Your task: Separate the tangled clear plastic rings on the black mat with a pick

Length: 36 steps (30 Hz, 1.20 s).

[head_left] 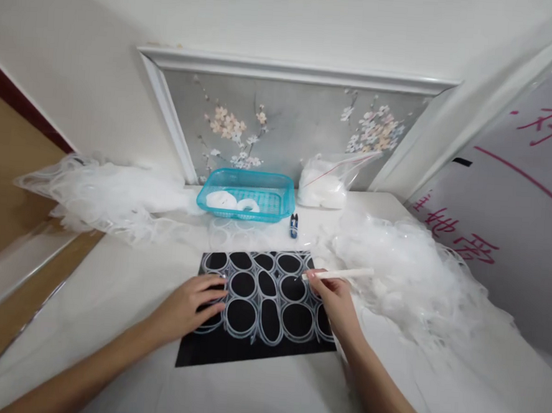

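A black sheet [253,348] lies flat on the table, with a clear piece of translucent white rings [272,315] spread over it in rows. My left hand [200,298] rests at the left side of the rings, fingers stretched out and slightly apart. Between the thumb and fingers of my right hand [334,291] is a slim white-handled tool [351,273]. Its thin tip points left, over a ring at the upper right of the sheet; whether it touches the ring I cannot tell.
Behind the sheet stand a turquoise basket [283,201] holding white rings [221,199], a clear zip bag [324,191] with white contents, and small blue thread snips [294,226]. Heaps of translucent white material lie at left [118,190] and right [403,264]. A wall rises behind.
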Available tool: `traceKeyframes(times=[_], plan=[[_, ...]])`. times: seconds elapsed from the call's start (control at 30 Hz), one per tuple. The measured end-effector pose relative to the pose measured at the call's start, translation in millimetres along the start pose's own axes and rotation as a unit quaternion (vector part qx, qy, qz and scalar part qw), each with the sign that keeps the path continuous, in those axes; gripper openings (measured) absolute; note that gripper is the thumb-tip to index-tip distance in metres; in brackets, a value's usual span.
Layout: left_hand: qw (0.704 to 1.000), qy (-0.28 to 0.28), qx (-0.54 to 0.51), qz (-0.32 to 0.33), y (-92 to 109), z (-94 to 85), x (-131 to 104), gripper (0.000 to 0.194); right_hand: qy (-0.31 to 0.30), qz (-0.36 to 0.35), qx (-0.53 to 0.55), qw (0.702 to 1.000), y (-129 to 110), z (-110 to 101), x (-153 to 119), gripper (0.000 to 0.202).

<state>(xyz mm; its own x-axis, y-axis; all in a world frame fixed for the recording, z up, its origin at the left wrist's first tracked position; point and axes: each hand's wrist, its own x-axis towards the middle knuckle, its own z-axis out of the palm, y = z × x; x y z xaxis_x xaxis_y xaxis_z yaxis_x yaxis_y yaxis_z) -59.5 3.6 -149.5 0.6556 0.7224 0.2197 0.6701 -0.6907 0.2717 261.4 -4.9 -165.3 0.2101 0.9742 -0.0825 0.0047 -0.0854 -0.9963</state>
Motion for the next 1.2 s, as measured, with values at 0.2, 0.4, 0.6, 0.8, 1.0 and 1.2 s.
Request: traceKeyframes(times=[0.2,0.4,0.6,0.8,1.0,1.2], plan=[[0.993,-0.007,0.096,0.065,18,14.0,-69,0.048,-0.152,-0.199,-0.128,0.96,-4,51,-29,0.018],[0.99,0.043,0.103,0.089,23,14.1,-70,0.045,-0.268,-0.209,-0.151,0.928,-6,118,-22,0.012],[0.991,0.061,0.088,0.077,18,21.1,-72,0.05,-0.267,-0.176,-0.181,0.93,13,139,-18,0.014],[0.995,0.053,0.066,0.051,19,29.0,-76,0.051,-0.258,-0.17,-0.183,0.933,18,135,-22,0.014],[0.996,0.043,0.068,0.044,21,28.0,-74,0.048,-0.253,-0.173,-0.18,0.935,16,135,-22,0.012],[0.995,0.048,0.078,0.047,23,29.3,-71,0.048,-0.257,-0.169,-0.184,0.933,16,133,-22,0.014]])
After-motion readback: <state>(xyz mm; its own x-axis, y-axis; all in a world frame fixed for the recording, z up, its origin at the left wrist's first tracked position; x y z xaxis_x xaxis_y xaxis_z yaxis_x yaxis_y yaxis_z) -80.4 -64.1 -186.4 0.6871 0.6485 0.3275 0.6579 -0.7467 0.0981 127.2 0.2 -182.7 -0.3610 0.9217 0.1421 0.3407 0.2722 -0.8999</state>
